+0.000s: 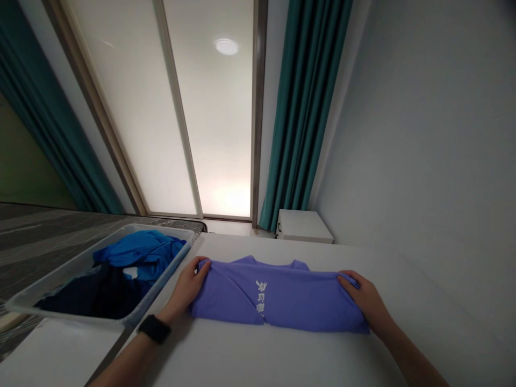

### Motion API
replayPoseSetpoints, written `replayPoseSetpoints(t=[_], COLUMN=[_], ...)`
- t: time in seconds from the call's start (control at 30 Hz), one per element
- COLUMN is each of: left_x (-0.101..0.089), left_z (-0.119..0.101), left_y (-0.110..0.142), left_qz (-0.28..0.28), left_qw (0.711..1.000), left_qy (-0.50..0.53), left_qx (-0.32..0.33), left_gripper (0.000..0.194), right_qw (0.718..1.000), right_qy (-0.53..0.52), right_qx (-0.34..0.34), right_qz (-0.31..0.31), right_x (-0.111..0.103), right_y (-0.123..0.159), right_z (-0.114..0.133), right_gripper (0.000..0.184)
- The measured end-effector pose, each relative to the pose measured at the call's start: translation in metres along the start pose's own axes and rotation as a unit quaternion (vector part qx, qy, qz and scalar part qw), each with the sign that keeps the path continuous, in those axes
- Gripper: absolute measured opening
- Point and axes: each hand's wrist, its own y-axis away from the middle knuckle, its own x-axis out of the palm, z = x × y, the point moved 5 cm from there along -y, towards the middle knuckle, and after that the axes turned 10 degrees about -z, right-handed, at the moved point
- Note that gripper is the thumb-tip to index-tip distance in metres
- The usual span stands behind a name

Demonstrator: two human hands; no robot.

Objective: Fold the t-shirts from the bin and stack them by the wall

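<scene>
A purple T-shirt (pixel 306 301) with white lettering lies folded into a wide strip on the white table (pixel 226 357). Its neckline shows along the far edge. My left hand (pixel 192 282), below a dark wristwatch (pixel 154 329), pinches the shirt's far left corner between thumb and fingers. At the far right corner, my right hand (pixel 365 298) grips the fabric the same way. The upper edge is stretched between both hands, and a small crease marks the near edge under the lettering.
On the left stands a translucent plastic bin (pixel 133 317) holding bright blue clothing (pixel 141 250) and dark navy clothing (pixel 97 293). Beyond the table are a small white cabinet (pixel 304 226), a teal curtain (pixel 306 107) and frosted sliding doors (pixel 217 134). A grey wall (pixel 435 150) borders the right side.
</scene>
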Motion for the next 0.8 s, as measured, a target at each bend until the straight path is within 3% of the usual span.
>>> replayPoseSetpoints(t=[0.17,0.4,0.57,0.8], left_x=[0.015,0.016,0.014,0.014], left_z=[0.018,0.017,0.015,0.013], left_y=[0.004,0.031,0.03,0.002], left_qz=[0.059,0.136,0.102,0.045], left_qw=[0.996,0.956,0.975,0.993], left_qy=[-0.047,-0.253,-0.179,-0.07], left_qx=[-0.038,0.055,0.087,0.079], left_gripper=[0.063,0.063,0.056,0.054], right_qw=[0.998,0.994,0.993,0.99], right_qy=[0.065,0.07,0.107,0.105], right_qx=[-0.007,0.05,-0.033,-0.083], right_qz=[0.018,0.061,0.03,-0.038], right_x=[0.02,0.016,0.017,0.011], right_y=[-0.013,0.004,0.02,0.007], right_z=[-0.024,-0.041,-0.04,-0.033], right_gripper=[0.045,0.07,0.065,0.056])
